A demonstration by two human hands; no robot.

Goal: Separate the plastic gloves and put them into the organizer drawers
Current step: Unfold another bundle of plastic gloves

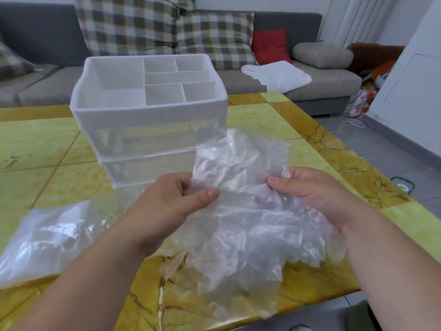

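Hanging from both hands over the near edge of the table point(317, 137), the clump of plastic gloves point(241, 216) is a crumpled, see-through mass; how many gloves are in it cannot be told, since the layers blur into one another. Its lower part drapes down toward the tabletop, and whether it touches the surface is hard to make out. The left hand point(171, 201) pinches the clump's left side, thumb on top and fingers curled behind the film. The right hand point(307, 189) grips the right side the same way, with most of its fingers hidden under the plastic. Both forearms are cut off by the bottom of the view.

A clear plastic bag point(47, 237) lies flat on the table to the left of the left arm, with something pale and indistinct inside (the contents cannot be identified), and its left end runs out of view.

Behind the hands stands the white organizer point(148, 111), its open top tray split into one large and five small compartments. Below it sit two translucent drawers point(143, 144), both pushed in; the raised gloves cover their right ends, and their insides are too hazy to read.

Beyond the table is a grey sofa point(334, 80) with checked cushions point(152, 25), a red cushion point(269, 45) and a folded white cloth point(276, 74).
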